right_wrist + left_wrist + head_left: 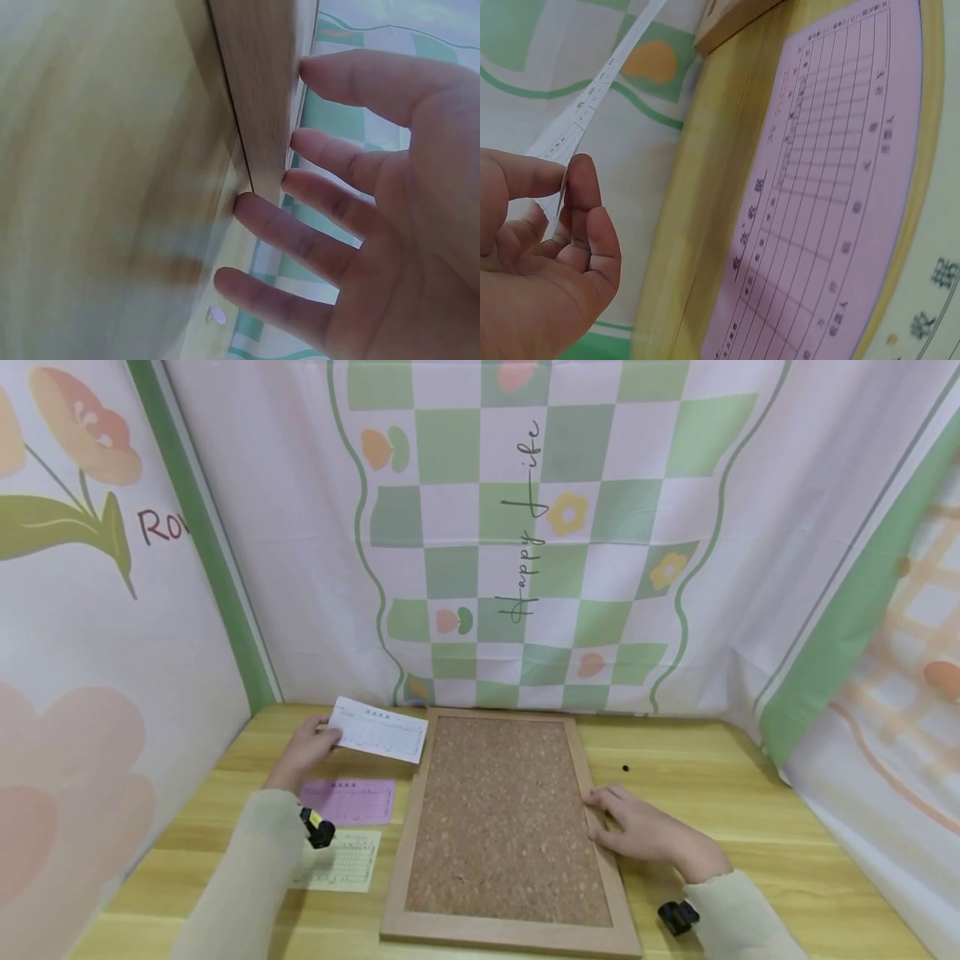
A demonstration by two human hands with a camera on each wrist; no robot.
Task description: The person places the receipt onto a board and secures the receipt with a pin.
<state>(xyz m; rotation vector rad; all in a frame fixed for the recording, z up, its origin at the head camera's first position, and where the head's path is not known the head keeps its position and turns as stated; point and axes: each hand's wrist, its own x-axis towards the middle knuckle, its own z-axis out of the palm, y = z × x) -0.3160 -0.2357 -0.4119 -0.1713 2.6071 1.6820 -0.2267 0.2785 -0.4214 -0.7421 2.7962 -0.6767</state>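
Observation:
My left hand (307, 747) pinches the left edge of a white printed receipt slip (380, 730), lifted above the table. In the left wrist view the left hand (547, 240) has the white slip (577, 112) between thumb and forefinger. On the table below lie a pink slip (356, 800) and a pale yellow slip (348, 860), both partly covered by the left arm. A cork board (510, 810) in a wooden frame lies flat at the middle. My right hand (645, 827) touches the frame's right edge (262, 82), its fingers (300, 232) spread and extended.
Right of the board, a small dark object (626, 768) lies on the wooden table (697, 760). A small pale thumbtack-like piece (216, 314) shows in the right wrist view. A patterned curtain (525, 568) hangs behind the table, with more printed cloth at both sides.

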